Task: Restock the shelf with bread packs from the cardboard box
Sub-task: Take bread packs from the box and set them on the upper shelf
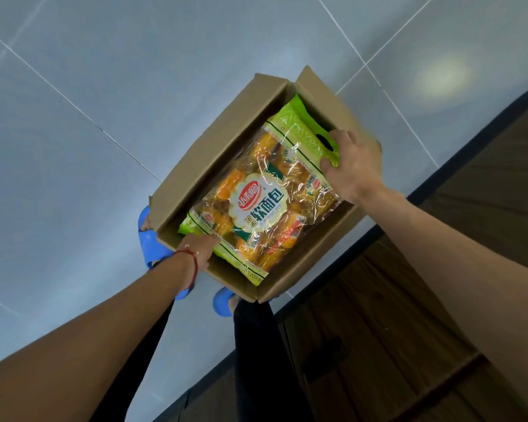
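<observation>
The open brown cardboard box (195, 166) stands on the grey tiled floor (119, 86). It sits beneath both hands and in front of the person's blue slippers (148, 239).

**Task item.** A transparent, green-edged plastic bread pack (262, 202) lies flat at the top of the box, spanning the gap between the two hands. More green packaging shows beneath it, so the box probably holds further packs.

**Right hand.** The right hand (352, 166) grasps the pack's green header strip. The thumb is on top, and the fingers curl at the handle cut-out. This end is reinforced, so it is the likely carrying point.

**Left hand.** The left hand (195, 248) is at the opposite, near corner, with its fingers (209, 239) touching the pack's green edge just inside the box wall. It cannot be determined whether they curl under the pack. This contact probably supports the far end so that the soft contents do not sag when lifted.

**Destination.** A dark wood-grain unit (439, 269) stands just right of the right forearm. No shelf surface is visible.

**Step in hand.** Judged to be extraction of the top pack, which has not yet cleared the box.
</observation>
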